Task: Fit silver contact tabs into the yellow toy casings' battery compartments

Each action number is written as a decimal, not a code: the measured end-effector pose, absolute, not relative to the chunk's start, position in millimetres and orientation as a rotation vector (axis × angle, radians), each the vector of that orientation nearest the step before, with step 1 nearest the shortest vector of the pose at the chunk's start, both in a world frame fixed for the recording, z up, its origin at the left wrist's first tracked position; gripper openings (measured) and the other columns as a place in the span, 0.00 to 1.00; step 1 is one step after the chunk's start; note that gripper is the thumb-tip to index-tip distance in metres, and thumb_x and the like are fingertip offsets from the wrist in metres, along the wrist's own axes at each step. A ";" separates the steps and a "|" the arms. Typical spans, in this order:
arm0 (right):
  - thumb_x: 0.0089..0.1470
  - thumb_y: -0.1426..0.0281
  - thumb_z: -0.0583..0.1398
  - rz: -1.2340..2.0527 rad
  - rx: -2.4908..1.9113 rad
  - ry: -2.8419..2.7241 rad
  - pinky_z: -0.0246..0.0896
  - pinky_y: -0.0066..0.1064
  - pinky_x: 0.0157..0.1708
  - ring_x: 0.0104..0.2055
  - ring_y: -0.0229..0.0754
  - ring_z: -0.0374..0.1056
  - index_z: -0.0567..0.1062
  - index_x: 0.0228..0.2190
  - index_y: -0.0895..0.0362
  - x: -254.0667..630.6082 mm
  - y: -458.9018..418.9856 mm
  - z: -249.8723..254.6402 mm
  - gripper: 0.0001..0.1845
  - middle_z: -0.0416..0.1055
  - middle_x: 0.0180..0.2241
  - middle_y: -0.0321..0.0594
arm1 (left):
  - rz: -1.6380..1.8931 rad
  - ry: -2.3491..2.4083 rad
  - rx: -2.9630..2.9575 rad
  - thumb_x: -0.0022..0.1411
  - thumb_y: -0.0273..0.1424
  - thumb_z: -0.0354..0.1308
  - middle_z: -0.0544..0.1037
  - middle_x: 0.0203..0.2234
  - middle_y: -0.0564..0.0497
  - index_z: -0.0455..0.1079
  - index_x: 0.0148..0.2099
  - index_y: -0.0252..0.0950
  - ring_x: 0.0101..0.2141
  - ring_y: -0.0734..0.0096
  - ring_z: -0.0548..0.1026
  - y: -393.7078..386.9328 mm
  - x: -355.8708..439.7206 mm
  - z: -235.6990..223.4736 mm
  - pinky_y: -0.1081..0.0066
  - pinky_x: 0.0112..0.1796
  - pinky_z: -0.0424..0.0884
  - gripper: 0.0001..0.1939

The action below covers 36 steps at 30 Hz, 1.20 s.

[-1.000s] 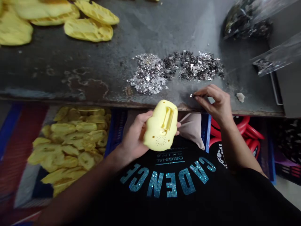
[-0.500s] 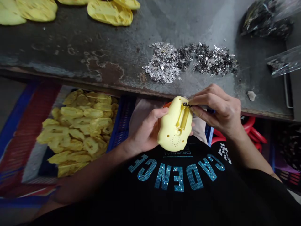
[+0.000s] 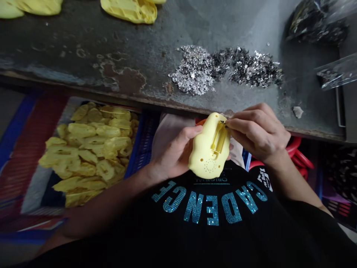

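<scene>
My left hand (image 3: 177, 152) is wrapped round a yellow plastic housing (image 3: 205, 149), its thumb along the near left side. The housing faces up, showing a long battery slot (image 3: 219, 139), screw holes and a ring of tiny holes. At the slot's upper end, my right hand (image 3: 259, 130) pinches a small dark metal battery contact (image 3: 222, 123) between thumb and index finger. Most of that contact is hidden by the fingertips. On the metal bench above lie loose silvery contacts (image 3: 192, 72) and a darker heap of metal contacts (image 3: 251, 69).
A blue crate (image 3: 139, 149) at left holds many yellow housing parts (image 3: 95, 149). More yellow shells (image 3: 129, 9) lie on the bench (image 3: 83, 52). Clear bags of dark parts (image 3: 318, 26) sit at upper right, and a whitish lump (image 3: 298, 111) near the bench edge.
The dark contact has gone lower into the slot's upper end and shows less. My right hand has tilted slightly over it; the housing has shifted a little right.
</scene>
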State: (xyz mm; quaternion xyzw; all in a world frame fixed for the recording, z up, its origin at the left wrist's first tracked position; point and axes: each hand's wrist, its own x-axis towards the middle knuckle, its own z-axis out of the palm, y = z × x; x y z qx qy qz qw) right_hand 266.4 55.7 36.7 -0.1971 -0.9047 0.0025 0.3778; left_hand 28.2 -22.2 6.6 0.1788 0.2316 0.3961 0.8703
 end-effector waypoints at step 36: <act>0.76 0.74 0.68 0.185 -0.641 -2.195 0.79 0.43 0.43 0.43 0.48 0.83 0.86 0.59 0.46 271.2 40.9 28.1 0.17 0.90 0.47 0.41 | 0.846 0.544 0.366 0.69 0.57 0.73 0.94 0.46 0.38 0.79 0.73 0.34 0.49 0.40 0.93 -20.2 33.1 12.6 0.50 0.52 0.90 0.42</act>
